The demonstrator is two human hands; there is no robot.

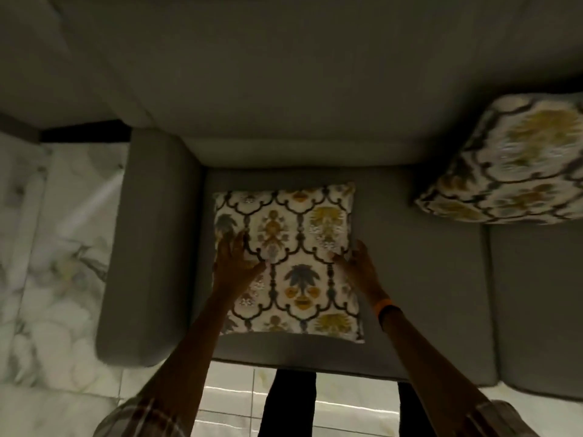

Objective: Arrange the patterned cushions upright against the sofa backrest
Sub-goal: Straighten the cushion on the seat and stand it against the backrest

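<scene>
A square cushion (293,247) with a cream, yellow and grey floral pattern lies flat on the grey sofa seat (419,288), close to the left armrest. My left hand (235,263) rests on its left edge with fingers spread. At the cushion's right edge, my right hand (359,263) has its fingers curled against the side. A second cushion (511,162) of the same pattern leans tilted against the sofa backrest (284,99) at the right.
The grey left armrest (151,247) stands just left of the flat cushion. Marbled white floor tiles (56,247) lie beyond it and below the seat front. My dark-trousered legs (290,405) stand against the sofa's front edge.
</scene>
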